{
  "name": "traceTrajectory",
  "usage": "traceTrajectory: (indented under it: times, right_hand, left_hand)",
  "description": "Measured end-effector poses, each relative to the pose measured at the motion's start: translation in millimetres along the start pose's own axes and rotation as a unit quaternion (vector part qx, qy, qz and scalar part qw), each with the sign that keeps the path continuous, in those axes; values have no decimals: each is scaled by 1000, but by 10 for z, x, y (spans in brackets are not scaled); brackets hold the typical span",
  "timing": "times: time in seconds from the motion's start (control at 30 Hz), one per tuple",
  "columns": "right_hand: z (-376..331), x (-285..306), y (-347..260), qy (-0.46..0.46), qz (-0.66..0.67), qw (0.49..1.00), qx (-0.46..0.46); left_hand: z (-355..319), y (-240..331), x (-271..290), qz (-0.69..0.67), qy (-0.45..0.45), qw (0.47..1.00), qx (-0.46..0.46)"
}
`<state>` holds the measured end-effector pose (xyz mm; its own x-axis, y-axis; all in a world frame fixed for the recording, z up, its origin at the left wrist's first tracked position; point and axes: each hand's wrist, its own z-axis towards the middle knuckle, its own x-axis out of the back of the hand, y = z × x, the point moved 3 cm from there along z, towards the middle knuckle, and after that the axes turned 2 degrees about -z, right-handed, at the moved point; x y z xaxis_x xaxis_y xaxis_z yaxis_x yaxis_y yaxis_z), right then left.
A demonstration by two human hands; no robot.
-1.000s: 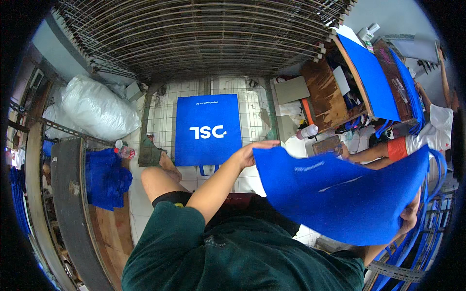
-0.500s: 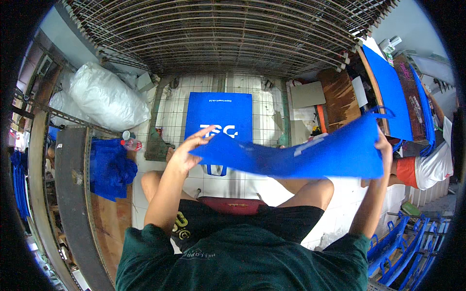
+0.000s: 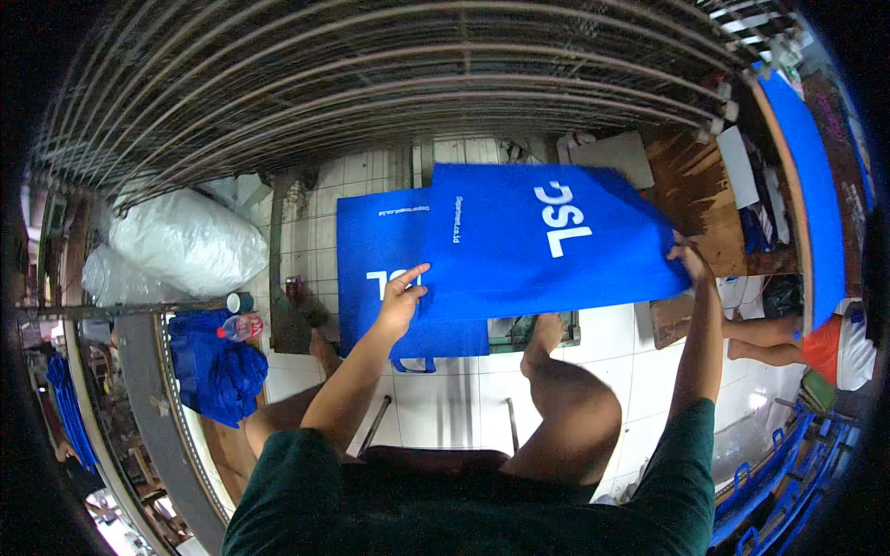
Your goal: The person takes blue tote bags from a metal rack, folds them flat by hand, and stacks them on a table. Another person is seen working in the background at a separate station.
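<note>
Blue bag (image 3: pixel 496 241) is matt cloth, lg sack (image 3: pixel 190 241) glossy plast, rack (image 3: pixel 408 82) dull metal, brn board (image 3: pixel 688 185) rough wd.

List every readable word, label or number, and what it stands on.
No wording copied here, only where print stands.
Upper blue fabric piece: large white lettering and a small white line, both sideways.
Lower blue fabric piece: white lettering, partly covered, and a small white line, upside down.
Clear bottle: red markings, too blurred to read.
</note>
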<state>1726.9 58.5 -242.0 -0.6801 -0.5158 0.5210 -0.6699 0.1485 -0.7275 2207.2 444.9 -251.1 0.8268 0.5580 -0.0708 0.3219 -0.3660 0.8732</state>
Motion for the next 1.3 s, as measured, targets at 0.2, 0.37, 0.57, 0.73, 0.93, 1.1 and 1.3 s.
traceTrajectory:
  times: [0.2,0.37,0.57,0.73,0.93,1.1,1.3]
  right_hand:
    - [1053,-871,627,169,-259,947,83]
    - [1147,-1699,719,200,-242,949,-12]
    - [1212,-1522,1398,216,-263,940,6]
    - [1232,-1630,1435,204,-250,946,-13]
    - [1166,-1661,1451,172,-266,948,16]
    - [1210,-1614,1638,141,-326,934,-37]
    - [1241,-1586,1816,157,-349,923,-46]
  left_hand:
    - [1254,-1021,-337,266,28,963,-22]
    - [1758,-1460,-441,418,52,903,-89]
    - [1891,-1671,-362,412,24,906,-90]
    - [1761,-1759,-274,468,84,865,-158]
    - [1638,-1729,-245,431,104,896,-31]
    - [1696,-1866,-198,403,106,908,-53]
    - [1801,-1990,-214,416,118,900,-49]
